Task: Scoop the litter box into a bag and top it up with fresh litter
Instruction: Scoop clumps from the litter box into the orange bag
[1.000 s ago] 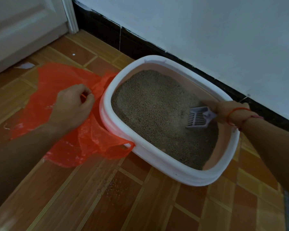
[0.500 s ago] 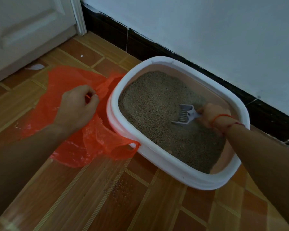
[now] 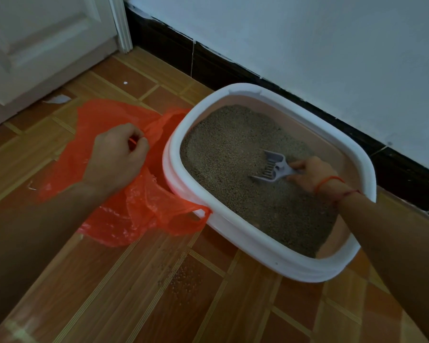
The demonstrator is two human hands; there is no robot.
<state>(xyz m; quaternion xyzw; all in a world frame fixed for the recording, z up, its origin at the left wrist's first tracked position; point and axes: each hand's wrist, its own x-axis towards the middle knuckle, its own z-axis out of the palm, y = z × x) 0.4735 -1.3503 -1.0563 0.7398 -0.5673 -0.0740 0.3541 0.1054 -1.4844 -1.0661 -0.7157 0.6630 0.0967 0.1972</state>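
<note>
The white litter box (image 3: pixel 258 246) sits on the tiled floor (image 3: pixel 134 293) against dark skirting (image 3: pixel 233 68), filled with brown litter (image 3: pixel 223 149). My right hand (image 3: pixel 310 173) grips the grey slotted scoop (image 3: pixel 270 168), tip down on the litter. My left hand (image 3: pixel 117 157) pinches the orange bag (image 3: pixel 104 120), which lies against the box's left side.

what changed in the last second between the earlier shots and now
The right hand, gripping the grey slotted plastic scoop, has pushed it from the right wall of the white-rimmed pink litter box toward the middle, across the brown granular litter. Unchanged: the left hand still pinches the edge of the orange plastic bag beside the box. Nothing was taken up or let go.
</note>
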